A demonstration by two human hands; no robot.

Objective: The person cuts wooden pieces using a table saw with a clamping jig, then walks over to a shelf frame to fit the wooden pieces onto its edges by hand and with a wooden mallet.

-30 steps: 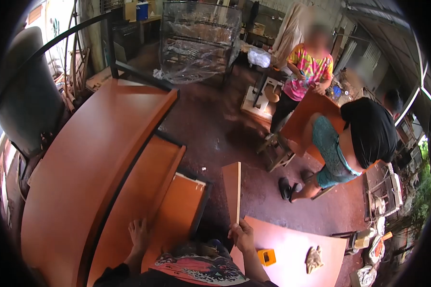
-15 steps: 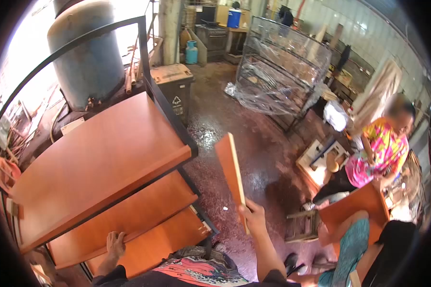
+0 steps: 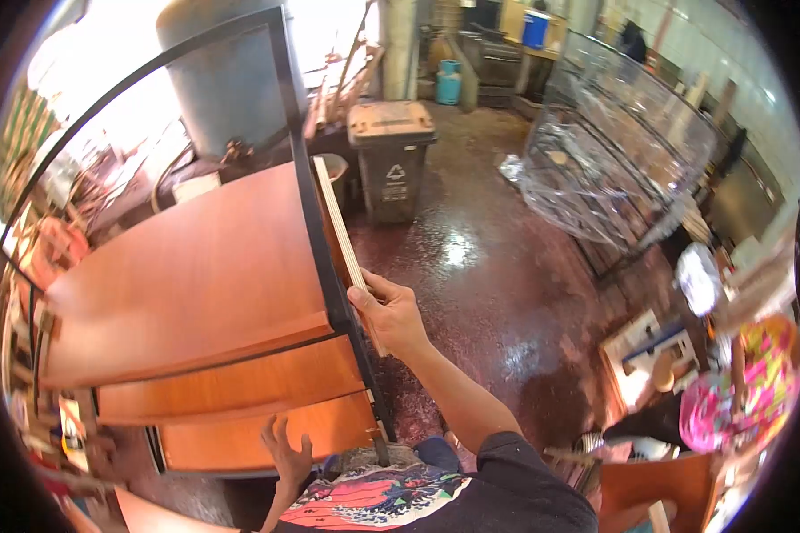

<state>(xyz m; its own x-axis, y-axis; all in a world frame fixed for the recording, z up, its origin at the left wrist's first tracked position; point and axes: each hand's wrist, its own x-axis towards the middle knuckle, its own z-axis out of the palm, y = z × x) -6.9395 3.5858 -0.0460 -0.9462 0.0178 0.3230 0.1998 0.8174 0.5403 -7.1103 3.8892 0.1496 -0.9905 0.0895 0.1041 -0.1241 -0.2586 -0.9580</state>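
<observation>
My right hand (image 3: 393, 318) is closed around a narrow wooden board (image 3: 342, 233), held upright with its pale edge toward me. The board is close beside the black metal frame (image 3: 304, 169) of a shelf unit, on its right side. My left hand (image 3: 290, 455) has its fingers spread, just in front of the lowest reddish-brown shelf panel (image 3: 231, 441); whether it touches the panel I cannot tell. Above are the middle shelf panel (image 3: 231, 384) and the wide, curved top panel (image 3: 196, 266), all fitted within the frame.
Behind the frame stand a wheeled bin (image 3: 393, 169) and a large tank (image 3: 227, 89). A plastic-wrapped metal rack (image 3: 618, 147) is at the back right. A person in a bright patterned shirt (image 3: 756, 382) is on the right, near a wooden panel (image 3: 653, 489). The red floor (image 3: 480, 266) looks wet.
My right hand has moved the board left, up against the shelf frame's side. My left hand has come off the middle panel's edge and moved right, fingers spreading. The view has turned left.
</observation>
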